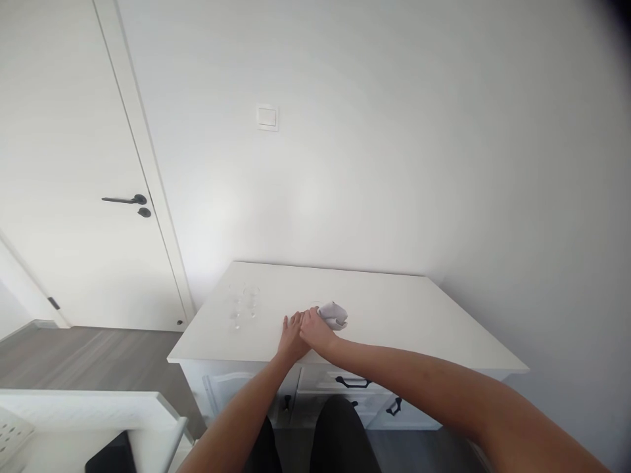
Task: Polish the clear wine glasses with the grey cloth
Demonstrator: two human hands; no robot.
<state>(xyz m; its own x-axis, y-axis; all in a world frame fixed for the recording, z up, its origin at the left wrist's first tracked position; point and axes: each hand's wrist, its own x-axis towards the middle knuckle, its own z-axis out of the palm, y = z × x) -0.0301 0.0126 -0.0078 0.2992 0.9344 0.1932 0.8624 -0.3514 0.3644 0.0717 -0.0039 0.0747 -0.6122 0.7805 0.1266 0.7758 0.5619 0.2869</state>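
My right hand is closed around a crumpled white cloth that lies on the white cabinet top. Beside it my left hand rests flat on the top, fingers stretched out and touching the right hand. A round clear glass seems to stand just behind the cloth, half hidden by it. Further left on the top stand clear drinking glasses, apart from both hands.
The cabinet stands against a white wall and has drawers with dark handles facing me. A white door with a black lever handle is at the left. A light switch hangs on the wall. White furniture is at the lower left.
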